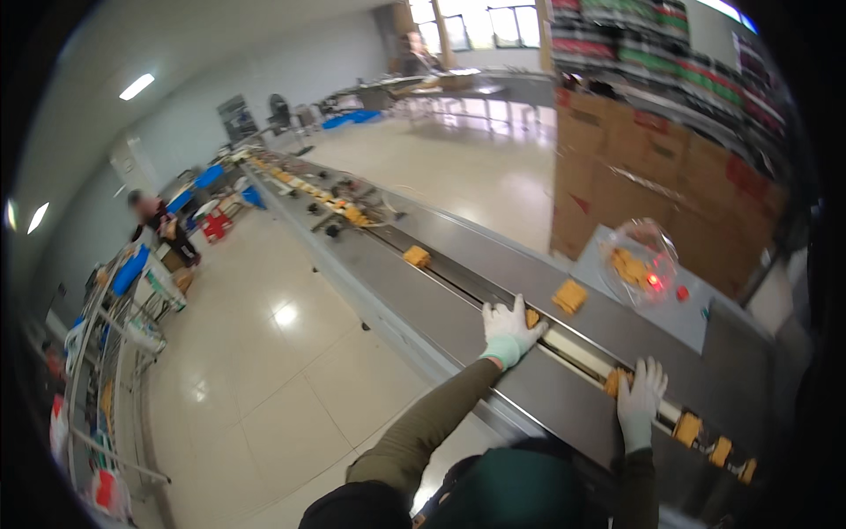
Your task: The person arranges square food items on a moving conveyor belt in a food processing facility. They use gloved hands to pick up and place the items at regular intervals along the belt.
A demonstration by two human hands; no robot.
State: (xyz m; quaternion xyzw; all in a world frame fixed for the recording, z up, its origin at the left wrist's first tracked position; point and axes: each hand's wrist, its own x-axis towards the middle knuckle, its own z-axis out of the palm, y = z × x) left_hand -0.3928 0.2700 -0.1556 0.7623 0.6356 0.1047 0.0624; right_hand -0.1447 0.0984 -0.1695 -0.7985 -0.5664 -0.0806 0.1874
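A long metal conveyor table (410,307) with a narrow channel runs diagonally past me. My left hand (509,330), in a white glove with a mint cuff, reaches over the channel against a yellow-brown block of food, perhaps biscuits or noodles (532,319). Nearer my body, my right hand (641,397), gloved too, lies beside another such block (617,382). Whether either hand grips its block is hidden by the fingers. One block (417,256) sits up the channel, and another (570,296) rests on the far metal surface. Several more (689,430) lie in the channel to the lower right.
Across the channel, a clear plastic bag of yellow-brown pieces (631,264) stands on a grey board (687,324) near a red button-like object (682,292). Large cardboard boxes (615,172) rise behind. A person (165,225) stands by racks at the left.
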